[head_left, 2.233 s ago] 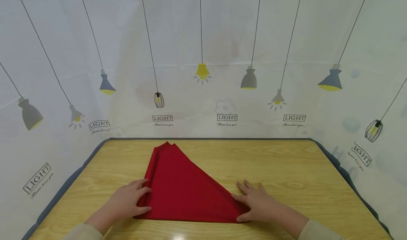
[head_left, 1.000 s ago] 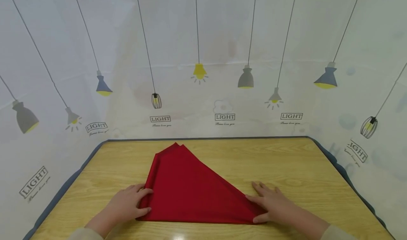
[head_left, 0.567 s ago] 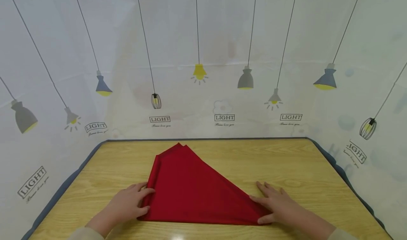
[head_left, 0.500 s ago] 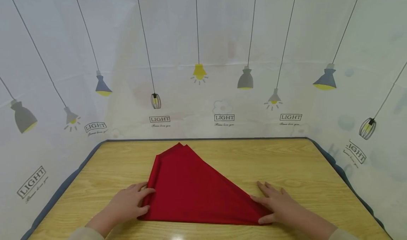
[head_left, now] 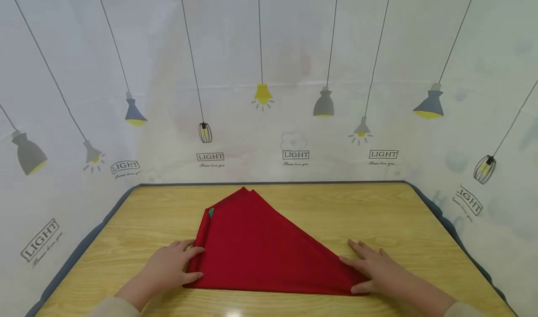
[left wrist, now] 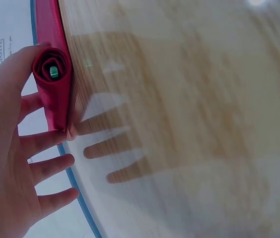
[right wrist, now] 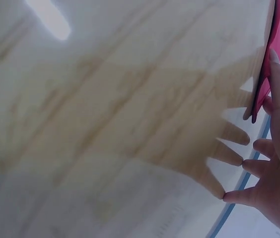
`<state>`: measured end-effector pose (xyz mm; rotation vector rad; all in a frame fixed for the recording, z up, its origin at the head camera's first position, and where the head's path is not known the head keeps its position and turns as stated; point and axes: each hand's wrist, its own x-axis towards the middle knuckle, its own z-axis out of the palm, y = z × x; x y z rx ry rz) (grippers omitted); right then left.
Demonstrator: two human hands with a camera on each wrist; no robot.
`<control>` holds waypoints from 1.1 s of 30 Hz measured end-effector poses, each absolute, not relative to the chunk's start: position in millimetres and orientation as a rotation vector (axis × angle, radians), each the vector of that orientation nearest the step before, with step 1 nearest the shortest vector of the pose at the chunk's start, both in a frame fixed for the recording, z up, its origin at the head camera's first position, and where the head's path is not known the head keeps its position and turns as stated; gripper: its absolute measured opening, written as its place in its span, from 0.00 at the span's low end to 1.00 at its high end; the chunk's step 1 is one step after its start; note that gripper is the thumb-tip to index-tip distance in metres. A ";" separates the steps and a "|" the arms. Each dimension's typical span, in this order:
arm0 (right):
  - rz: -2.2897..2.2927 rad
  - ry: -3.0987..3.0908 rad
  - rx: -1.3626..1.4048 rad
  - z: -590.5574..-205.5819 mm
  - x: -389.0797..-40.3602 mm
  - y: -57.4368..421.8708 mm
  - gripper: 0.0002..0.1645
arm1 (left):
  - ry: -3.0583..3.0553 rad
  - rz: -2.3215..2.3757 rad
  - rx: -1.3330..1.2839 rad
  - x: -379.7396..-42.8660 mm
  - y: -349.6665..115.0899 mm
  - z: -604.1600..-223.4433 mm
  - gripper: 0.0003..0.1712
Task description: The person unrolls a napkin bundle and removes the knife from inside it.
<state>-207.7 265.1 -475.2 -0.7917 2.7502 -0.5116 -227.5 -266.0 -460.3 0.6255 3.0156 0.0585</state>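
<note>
Across the near part of the worktop [head_left: 445,242] lay the red cloth [head_left: 273,251], its near edge almost straight between the two hands, its far tip close to the worktop's back edge, its right side narrowing to a corner. Along its left side ran a rolled edge [head_left: 204,230]. At the far end of that roll showed a bit of green [head_left: 211,212]; in the left wrist view the near end was a spiral with a green piece [left wrist: 54,72] at its core. Whether these were one object, I could not tell.

Over the roll lay the left grip [head_left: 168,265], relaxed and clenched around nothing, thumb and index resting across it, the outer fingers spread on its left side. This placement was probably to stop the coil from loosening, since rolled fabric tends to spring back.

At the opposite corner, the right grip [head_left: 380,270] was likewise spread and unclenched: thumb by the near edge, index on the slanting side, the other fingers beyond the cloth, toward the worktop. It seemed to act as an anchor; with one hand at each end, the fabric between could be held smooth, which matched how flat it looked.
</note>
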 end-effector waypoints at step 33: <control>-0.419 2.828 -0.827 -475.2 -202.7 297.6 0.45 | 2.992 0.134 0.677 -232.6 -258.4 -458.8 0.21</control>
